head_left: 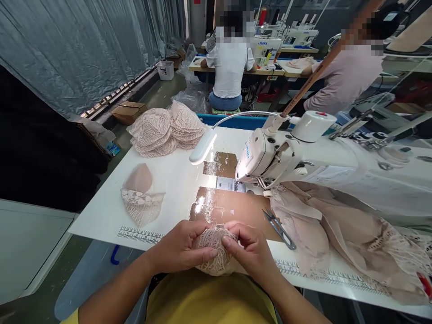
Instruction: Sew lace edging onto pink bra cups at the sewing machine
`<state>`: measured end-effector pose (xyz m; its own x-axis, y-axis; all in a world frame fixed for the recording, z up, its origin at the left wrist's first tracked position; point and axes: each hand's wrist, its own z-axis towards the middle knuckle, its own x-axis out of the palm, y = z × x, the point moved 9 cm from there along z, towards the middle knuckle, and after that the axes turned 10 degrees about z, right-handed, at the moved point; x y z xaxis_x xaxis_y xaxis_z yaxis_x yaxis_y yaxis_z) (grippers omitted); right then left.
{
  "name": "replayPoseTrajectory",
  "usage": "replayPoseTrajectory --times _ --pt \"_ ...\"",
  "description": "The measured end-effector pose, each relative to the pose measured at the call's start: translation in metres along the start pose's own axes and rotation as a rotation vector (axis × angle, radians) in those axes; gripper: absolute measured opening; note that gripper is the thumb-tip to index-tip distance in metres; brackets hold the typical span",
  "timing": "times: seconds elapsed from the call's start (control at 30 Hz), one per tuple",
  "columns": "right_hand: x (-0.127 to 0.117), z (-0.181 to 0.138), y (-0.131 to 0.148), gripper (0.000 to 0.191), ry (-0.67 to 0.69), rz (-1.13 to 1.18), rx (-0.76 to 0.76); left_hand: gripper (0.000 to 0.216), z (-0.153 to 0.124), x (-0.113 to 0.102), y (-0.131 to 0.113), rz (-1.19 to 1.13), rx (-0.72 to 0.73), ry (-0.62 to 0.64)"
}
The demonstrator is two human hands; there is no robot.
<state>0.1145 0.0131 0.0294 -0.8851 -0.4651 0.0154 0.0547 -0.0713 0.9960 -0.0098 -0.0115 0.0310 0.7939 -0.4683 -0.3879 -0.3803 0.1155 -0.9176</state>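
Note:
Both my hands hold one beige lace cup (214, 252) at the table's near edge, close to my body. My left hand (182, 246) wraps its fingers round the cup's left side. My right hand (252, 250) pinches the cup's right side, fingers curled over the lace. A white sewing machine (290, 153) stands just beyond, its needle area lit by a lamp (203, 147). Thread snips (278, 228) lie on the table to the right of my right hand.
A stack of lace cups (167, 128) sits at the table's far left, a single cup with lace (140, 194) nearer. A heap of beige fabric (340, 234) fills the right side. Two people sit at sewing machines behind. Boxes (128, 111) stand on the floor.

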Motion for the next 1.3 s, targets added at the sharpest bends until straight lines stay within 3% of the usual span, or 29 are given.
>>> replayPoseTrajectory --times 0.2,0.4,0.53,0.73,0.9,1.07,1.17,1.23,1.3 --pt "0.005 0.002 0.005 0.021 -0.006 -0.031 -0.009 0.025 0.006 -0.013 -0.008 0.143 -0.017 -0.088" --pt "-0.005 0.002 -0.009 0.027 -0.037 -0.044 0.089 0.029 0.017 -0.001 0.002 -0.04 -0.036 -0.04" --pt "-0.016 0.001 -0.022 0.023 -0.058 0.106 0.165 0.03 0.022 0.004 0.006 -0.123 -0.027 -0.029" --pt "-0.015 0.005 -0.013 0.026 0.029 0.032 0.195 0.027 0.029 0.009 0.0 -0.145 -0.02 0.01" --pt "-0.018 0.005 -0.002 0.029 0.021 0.062 0.22 0.027 0.033 0.016 0.003 -0.308 -0.074 0.077" --pt "-0.021 0.012 -0.014 0.031 -0.005 0.137 0.25 0.033 0.043 0.027 0.02 -0.584 -0.192 0.016" --pt "-0.04 0.014 -0.019 0.03 -0.061 0.149 0.225 0.036 0.041 0.006 0.033 -0.675 -0.267 -0.139" --pt "-0.061 0.01 -0.02 0.031 -0.125 0.107 0.22 0.034 0.034 -0.031 0.034 -0.589 -0.248 -0.318" --pt "-0.081 0.002 -0.018 0.029 -0.185 0.02 0.24 0.03 0.025 -0.074 0.026 -0.359 -0.186 -0.526"
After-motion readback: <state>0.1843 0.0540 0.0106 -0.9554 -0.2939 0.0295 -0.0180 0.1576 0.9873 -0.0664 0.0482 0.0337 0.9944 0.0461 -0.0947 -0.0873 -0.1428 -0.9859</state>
